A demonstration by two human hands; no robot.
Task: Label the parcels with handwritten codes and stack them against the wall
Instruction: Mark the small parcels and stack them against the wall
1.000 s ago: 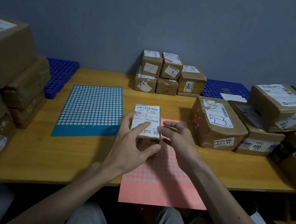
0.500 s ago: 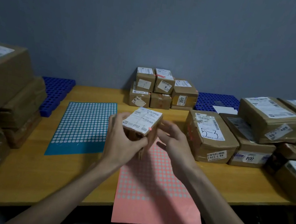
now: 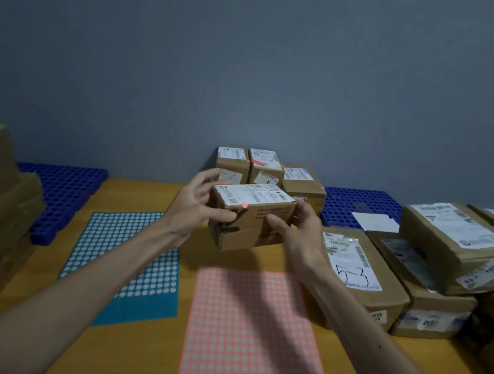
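Both hands, left hand [image 3: 195, 207] and right hand [image 3: 300, 232], grip a small brown cardboard parcel [image 3: 250, 216] above the tabletop [image 3: 154, 194], long axis left-right, white label up.

I held the small brown parcel [image 3: 249, 223] in mid-air between my left hand [image 3: 193, 210] and right hand [image 3: 300, 231]. It was slightly tilted, white label up, with an orange dot [image 3: 244, 205] at the label's near edge. Behind it, a stack of small parcels [image 3: 274, 171] stood against the wall [image 3: 259, 59]. To the right lay a larger parcel [image 3: 365, 270] with a handwritten code on its label.
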